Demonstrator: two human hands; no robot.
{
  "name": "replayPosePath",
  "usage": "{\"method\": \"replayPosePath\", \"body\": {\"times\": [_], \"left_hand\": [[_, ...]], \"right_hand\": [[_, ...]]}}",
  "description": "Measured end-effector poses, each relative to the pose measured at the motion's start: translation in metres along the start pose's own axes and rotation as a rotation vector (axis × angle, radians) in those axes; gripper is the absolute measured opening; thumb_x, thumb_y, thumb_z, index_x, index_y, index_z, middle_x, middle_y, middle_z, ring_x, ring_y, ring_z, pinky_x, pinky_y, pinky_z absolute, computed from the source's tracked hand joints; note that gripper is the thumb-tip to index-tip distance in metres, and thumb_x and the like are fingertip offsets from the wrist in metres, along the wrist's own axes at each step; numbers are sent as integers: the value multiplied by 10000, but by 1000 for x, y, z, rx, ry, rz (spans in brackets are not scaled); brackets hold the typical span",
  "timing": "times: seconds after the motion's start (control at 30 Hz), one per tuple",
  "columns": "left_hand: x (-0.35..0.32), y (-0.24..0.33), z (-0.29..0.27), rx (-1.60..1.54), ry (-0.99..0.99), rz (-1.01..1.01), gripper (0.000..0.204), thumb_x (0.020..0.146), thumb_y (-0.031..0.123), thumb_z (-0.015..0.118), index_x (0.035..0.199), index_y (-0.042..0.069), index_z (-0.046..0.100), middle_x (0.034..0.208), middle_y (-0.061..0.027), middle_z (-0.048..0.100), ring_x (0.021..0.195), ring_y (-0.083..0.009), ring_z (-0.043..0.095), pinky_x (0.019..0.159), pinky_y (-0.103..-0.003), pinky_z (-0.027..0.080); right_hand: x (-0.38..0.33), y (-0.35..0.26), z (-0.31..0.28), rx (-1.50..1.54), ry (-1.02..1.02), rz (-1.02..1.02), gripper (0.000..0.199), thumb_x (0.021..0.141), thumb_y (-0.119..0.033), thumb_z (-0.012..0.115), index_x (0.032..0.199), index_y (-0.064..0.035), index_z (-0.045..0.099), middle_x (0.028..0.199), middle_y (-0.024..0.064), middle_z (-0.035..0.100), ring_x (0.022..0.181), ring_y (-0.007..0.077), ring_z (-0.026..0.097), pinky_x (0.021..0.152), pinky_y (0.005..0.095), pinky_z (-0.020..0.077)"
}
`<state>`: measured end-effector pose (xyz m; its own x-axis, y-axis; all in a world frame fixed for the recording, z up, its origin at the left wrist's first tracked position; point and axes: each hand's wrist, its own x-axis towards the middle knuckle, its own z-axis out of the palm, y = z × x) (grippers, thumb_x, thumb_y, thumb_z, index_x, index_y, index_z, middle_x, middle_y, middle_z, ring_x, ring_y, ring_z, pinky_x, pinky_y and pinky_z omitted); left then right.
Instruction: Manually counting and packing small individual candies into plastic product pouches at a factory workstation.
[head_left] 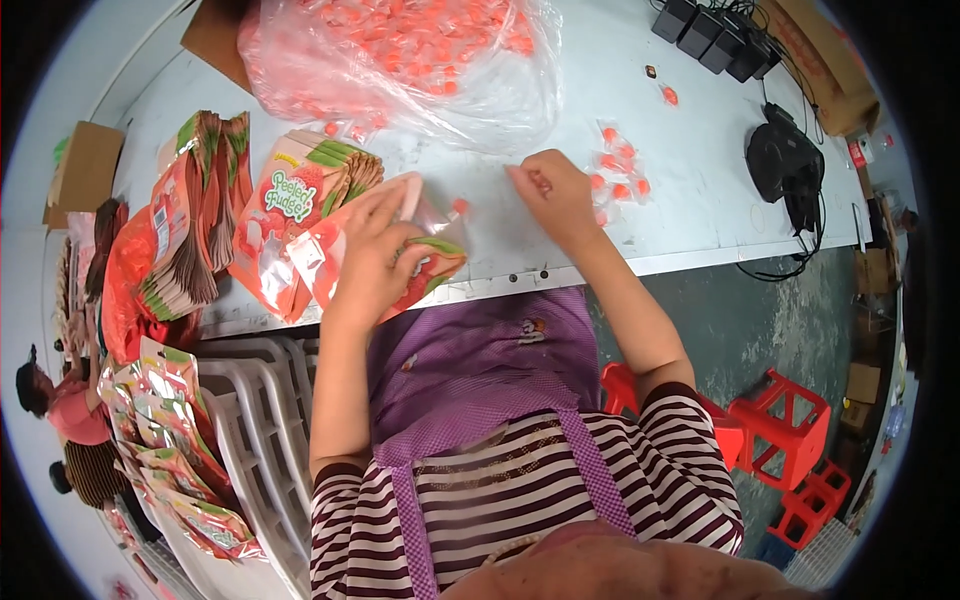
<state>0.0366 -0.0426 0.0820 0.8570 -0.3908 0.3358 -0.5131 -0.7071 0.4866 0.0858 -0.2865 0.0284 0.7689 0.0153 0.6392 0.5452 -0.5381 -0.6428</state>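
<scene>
The left hand (372, 262) is clamped on an open pouch (395, 250), held flat at the near table edge (560, 272), partly overhanging it. The right hand (555, 195) is closed, fingertips pinched together on a small orange candy (543, 182), well inside the edge. Loose candies (618, 172) lie just right of it. A pouch stack (300, 205) touches the held pouch's left side. The candy bag (400, 60) bounds the far side. Bare tabletop is seen to the right.

pouch (385, 250): glossy printed plastic film | big bag (400, 60): clear crinkled plastic | table (700, 190): smooth matt white | stools (780, 425): red plastic
</scene>
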Motion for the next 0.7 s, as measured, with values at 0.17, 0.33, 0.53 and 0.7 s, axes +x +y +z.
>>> {"method": "replayPosePath", "body": {"times": [0.17,0.33,0.53,0.7], "left_hand": [[0,-5,15,-135,-28,-91,196,700,73,705,857,38,592,1322,-191,465,1177,-357,423,973,-396,357],[0,-3,14,-179,-18,-136,202,696,58,712,857,42,592,1326,-206,460,1179,-351,436,983,-386,353],[4,4,10,-467,17,-227,187,722,23,693,866,41,575,1327,-204,465,1235,-301,432,985,-357,351],[3,1,7,-652,75,-285,162,753,-6,660,848,32,533,1330,-184,469,1240,-252,436,1001,-328,335]], "right_hand": [[23,-39,-8,490,-6,733,163,858,-172,627,784,-43,562,713,6,552,526,54,449,441,207,364],[40,-81,33,1128,286,927,177,891,-208,584,843,-46,529,768,37,578,551,28,434,431,188,335],[14,-71,60,805,48,362,153,932,-176,505,920,-31,555,903,20,575,731,58,489,671,197,418],[5,-67,55,759,-89,280,161,939,-136,462,952,-20,572,972,23,561,837,91,510,773,220,407]]}}
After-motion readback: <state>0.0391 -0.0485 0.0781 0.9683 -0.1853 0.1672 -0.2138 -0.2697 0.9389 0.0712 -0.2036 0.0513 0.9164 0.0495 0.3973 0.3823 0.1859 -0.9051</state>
